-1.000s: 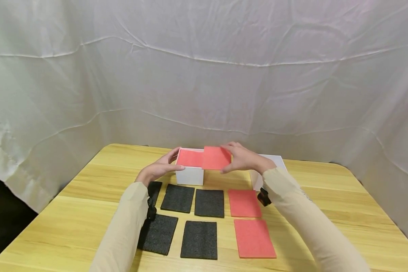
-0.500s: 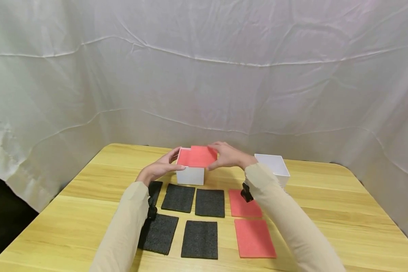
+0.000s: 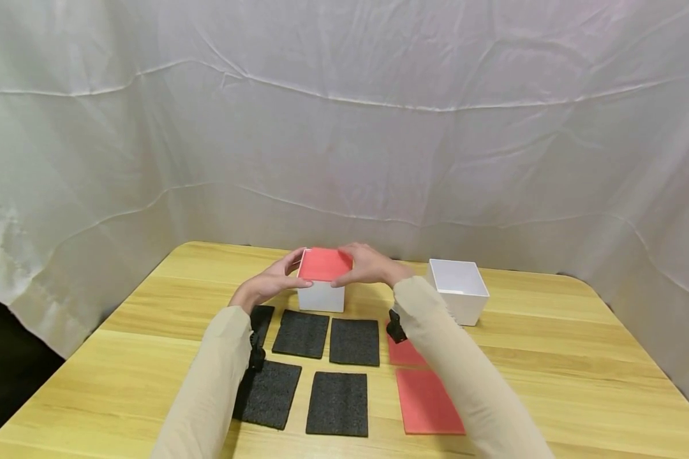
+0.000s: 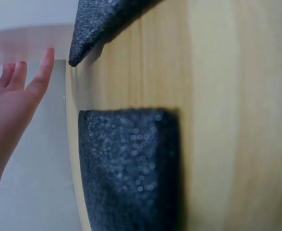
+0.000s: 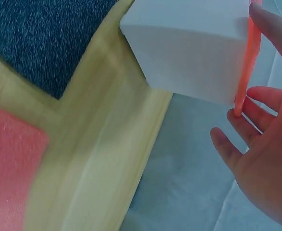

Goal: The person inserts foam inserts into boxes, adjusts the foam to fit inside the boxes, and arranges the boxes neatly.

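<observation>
A white box [image 3: 320, 297] stands at the far middle of the wooden table [image 3: 551, 357], with a red foam sheet [image 3: 323, 264] lying across its open top. My right hand [image 3: 347, 268] pinches that sheet's right edge. In the right wrist view the thin red foam sheet [image 5: 249, 62] sits between thumb and fingers of the right hand [image 5: 261, 110], against the white box [image 5: 189, 53]. My left hand [image 3: 291, 271] rests with straight fingers against the box's left side. The left wrist view shows the left hand [image 4: 16, 91] flat and holding nothing.
A second white box [image 3: 458, 296], empty, stands to the right. Several black foam sheets [image 3: 337, 403] lie in two rows in front of the boxes, with two red foam sheets [image 3: 427, 401] to their right, partly under my right sleeve. White cloth hangs behind the table.
My right hand has slid the red sheet leftward until it covers the left box's top. My right arm moved left and uncovered the second box. The left hand has stayed put.
</observation>
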